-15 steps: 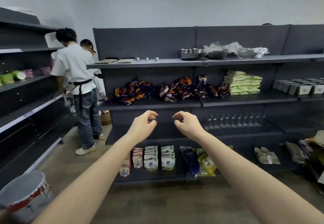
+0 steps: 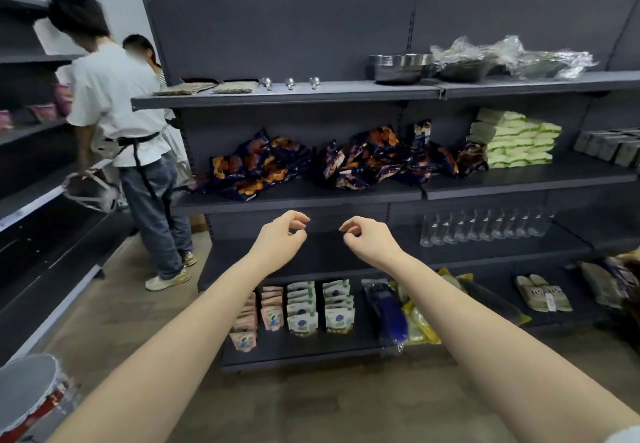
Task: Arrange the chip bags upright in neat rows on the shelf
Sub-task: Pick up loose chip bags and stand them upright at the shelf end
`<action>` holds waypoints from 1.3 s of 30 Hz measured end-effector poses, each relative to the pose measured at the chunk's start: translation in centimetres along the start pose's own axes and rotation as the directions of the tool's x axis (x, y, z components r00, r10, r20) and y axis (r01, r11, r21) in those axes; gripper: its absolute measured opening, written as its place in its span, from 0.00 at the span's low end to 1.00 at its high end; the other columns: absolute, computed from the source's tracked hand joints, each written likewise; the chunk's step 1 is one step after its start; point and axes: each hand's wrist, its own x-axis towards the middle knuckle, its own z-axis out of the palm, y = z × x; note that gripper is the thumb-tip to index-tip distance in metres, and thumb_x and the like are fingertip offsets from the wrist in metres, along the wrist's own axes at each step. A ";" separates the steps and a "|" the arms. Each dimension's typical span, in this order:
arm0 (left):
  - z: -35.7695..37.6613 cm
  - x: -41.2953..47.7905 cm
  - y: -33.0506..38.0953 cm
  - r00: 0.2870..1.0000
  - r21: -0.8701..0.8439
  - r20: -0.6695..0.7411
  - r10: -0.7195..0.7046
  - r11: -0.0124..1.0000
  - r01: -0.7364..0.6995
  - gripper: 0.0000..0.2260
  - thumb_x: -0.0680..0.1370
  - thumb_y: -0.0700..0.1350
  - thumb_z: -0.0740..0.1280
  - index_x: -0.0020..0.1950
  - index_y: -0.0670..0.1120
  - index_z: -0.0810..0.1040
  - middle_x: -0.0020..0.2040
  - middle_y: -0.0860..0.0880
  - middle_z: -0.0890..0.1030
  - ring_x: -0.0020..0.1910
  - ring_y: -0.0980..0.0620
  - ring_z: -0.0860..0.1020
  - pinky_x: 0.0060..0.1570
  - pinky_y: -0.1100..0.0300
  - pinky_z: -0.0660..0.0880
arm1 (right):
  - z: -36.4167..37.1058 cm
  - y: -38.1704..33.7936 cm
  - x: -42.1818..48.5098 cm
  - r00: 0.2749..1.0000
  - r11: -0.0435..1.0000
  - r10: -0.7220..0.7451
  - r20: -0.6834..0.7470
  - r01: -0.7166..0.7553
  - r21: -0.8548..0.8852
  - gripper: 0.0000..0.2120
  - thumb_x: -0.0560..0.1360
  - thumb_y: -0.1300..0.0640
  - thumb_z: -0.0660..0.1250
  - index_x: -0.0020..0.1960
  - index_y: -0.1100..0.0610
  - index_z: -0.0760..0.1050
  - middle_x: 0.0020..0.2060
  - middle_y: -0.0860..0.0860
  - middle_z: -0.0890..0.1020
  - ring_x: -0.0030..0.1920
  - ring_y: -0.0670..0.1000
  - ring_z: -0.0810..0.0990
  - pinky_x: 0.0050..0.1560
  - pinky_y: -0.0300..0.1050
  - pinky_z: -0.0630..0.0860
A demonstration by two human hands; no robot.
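Observation:
Dark blue and orange chip bags lie in two messy heaps on the middle shelf (image 2: 346,196): a left heap (image 2: 256,167) and a right heap (image 2: 388,158). One bag (image 2: 422,134) stands upright at the back of the right heap. My left hand (image 2: 282,238) and my right hand (image 2: 369,238) hover side by side in front of the shelf below the bags, fingers loosely curled, holding nothing. Both hands are below and short of the bags, touching none.
Green packs (image 2: 516,139) are stacked right of the chips, with grey boxes (image 2: 609,146) further right. Metal bowls (image 2: 401,66) sit on the top shelf, glasses (image 2: 485,228) below, pouches (image 2: 304,307) on the bottom shelf. A person in a white shirt (image 2: 117,110) stands at the left. A bucket (image 2: 27,390) is at lower left.
I have come closer to the shelf, so everything looks larger. Both hands stay raised together with curled fingers, still holding nothing.

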 end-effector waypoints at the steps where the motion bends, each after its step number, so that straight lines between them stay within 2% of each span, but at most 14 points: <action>1: -0.7 1.7 -0.7 1.000 0.004 0.005 0.001 1.000 -0.001 0.10 0.78 0.43 0.60 0.57 0.53 0.73 0.54 0.55 0.77 0.46 0.60 0.73 0.38 0.69 0.66 | 0.5 -0.4 1.9 1.000 1.000 0.002 0.005 -0.002 -0.005 0.11 0.74 0.56 0.61 0.54 0.52 0.77 0.51 0.51 0.81 0.46 0.48 0.75 0.47 0.38 0.68; 5: -3.2 8.7 -3.4 0.999 0.052 0.026 0.025 0.998 -0.027 0.11 0.78 0.43 0.60 0.59 0.53 0.73 0.53 0.55 0.77 0.48 0.57 0.74 0.41 0.64 0.69 | 1.9 -1.3 9.1 0.999 0.999 0.033 -0.018 -0.032 0.034 0.10 0.74 0.55 0.60 0.52 0.49 0.77 0.47 0.47 0.80 0.46 0.48 0.77 0.45 0.39 0.69; 9: -3.8 14.8 -6.0 0.999 0.043 0.036 0.035 0.998 -0.037 0.11 0.79 0.43 0.60 0.59 0.52 0.73 0.52 0.56 0.77 0.48 0.57 0.74 0.39 0.65 0.70 | 3.9 -0.6 14.5 0.999 0.999 0.039 -0.011 -0.039 0.037 0.10 0.74 0.56 0.60 0.51 0.49 0.77 0.42 0.44 0.79 0.44 0.46 0.76 0.44 0.39 0.68; 12: -2.6 18.8 -8.0 0.996 0.033 0.089 0.025 0.999 -0.028 0.11 0.78 0.44 0.60 0.60 0.53 0.72 0.54 0.55 0.77 0.49 0.57 0.75 0.40 0.66 0.70 | 4.7 0.9 18.5 0.998 0.998 0.066 0.002 -0.066 0.021 0.10 0.74 0.56 0.60 0.51 0.48 0.77 0.44 0.45 0.79 0.46 0.46 0.76 0.44 0.39 0.69; 16: -0.7 24.3 -10.1 0.994 0.021 0.110 0.016 1.000 -0.019 0.11 0.78 0.44 0.60 0.59 0.55 0.73 0.55 0.56 0.77 0.46 0.61 0.74 0.36 0.70 0.67 | 4.5 3.4 24.4 0.998 0.998 0.071 -0.001 -0.071 0.003 0.10 0.75 0.56 0.61 0.52 0.49 0.78 0.45 0.46 0.80 0.46 0.46 0.77 0.42 0.39 0.68; 20: 0.7 30.5 -10.9 0.993 0.040 0.119 0.016 0.999 -0.021 0.11 0.78 0.45 0.60 0.59 0.55 0.73 0.57 0.54 0.77 0.47 0.55 0.76 0.36 0.67 0.70 | 3.2 5.7 30.7 0.998 0.999 0.054 -0.025 -0.054 0.000 0.11 0.75 0.58 0.61 0.54 0.52 0.78 0.48 0.49 0.82 0.43 0.47 0.77 0.44 0.39 0.69; 22: 1.2 34.1 -10.7 0.995 0.049 0.103 0.018 0.999 -0.023 0.11 0.78 0.45 0.59 0.60 0.54 0.73 0.59 0.54 0.77 0.50 0.54 0.75 0.38 0.66 0.70 | 2.4 6.6 33.8 0.998 0.999 0.046 -0.035 -0.046 -0.006 0.11 0.75 0.58 0.61 0.54 0.53 0.79 0.49 0.51 0.83 0.45 0.48 0.78 0.44 0.39 0.69; 25: 1.6 38.9 -10.1 0.996 0.028 0.084 0.027 0.999 -0.030 0.12 0.78 0.45 0.60 0.61 0.54 0.73 0.59 0.54 0.77 0.52 0.56 0.74 0.40 0.67 0.70 | 1.5 7.4 38.6 1.000 0.998 0.018 -0.009 -0.019 -0.059 0.13 0.75 0.59 0.60 0.56 0.55 0.79 0.53 0.53 0.82 0.54 0.51 0.78 0.49 0.39 0.71; 28: 1.9 42.4 -9.9 0.996 0.001 0.062 0.060 0.998 -0.060 0.14 0.77 0.42 0.60 0.61 0.52 0.74 0.57 0.54 0.78 0.56 0.56 0.74 0.51 0.66 0.68 | 1.3 7.4 42.7 0.999 0.998 -0.004 -0.035 0.002 -0.067 0.14 0.73 0.60 0.61 0.55 0.55 0.80 0.53 0.53 0.83 0.55 0.52 0.79 0.48 0.36 0.69; 31: 2.3 45.0 -10.9 0.997 -0.007 0.068 0.049 0.999 -0.048 0.14 0.76 0.40 0.60 0.60 0.49 0.75 0.56 0.52 0.78 0.56 0.56 0.74 0.53 0.67 0.68 | 2.7 7.5 46.0 0.997 0.997 -0.066 -0.027 0.065 -0.051 0.13 0.73 0.63 0.62 0.55 0.58 0.80 0.55 0.53 0.82 0.57 0.53 0.78 0.49 0.32 0.67; 35: 2.2 46.4 -13.5 0.996 -0.051 0.085 -0.001 0.999 0.005 0.12 0.77 0.38 0.61 0.60 0.47 0.75 0.59 0.47 0.77 0.58 0.51 0.75 0.56 0.63 0.70 | 5.7 7.0 48.5 0.995 0.994 -0.097 0.020 0.097 -0.042 0.13 0.76 0.64 0.60 0.55 0.58 0.80 0.55 0.53 0.82 0.56 0.53 0.79 0.54 0.36 0.71; 39: 0.3 47.8 -15.7 0.999 -0.063 0.032 -0.035 0.997 0.037 0.11 0.78 0.39 0.60 0.58 0.49 0.75 0.58 0.49 0.78 0.56 0.52 0.75 0.55 0.61 0.73 | 8.2 6.1 51.0 0.994 0.994 -0.107 0.007 0.107 0.003 0.12 0.76 0.64 0.60 0.52 0.56 0.81 0.48 0.50 0.83 0.51 0.50 0.81 0.48 0.30 0.70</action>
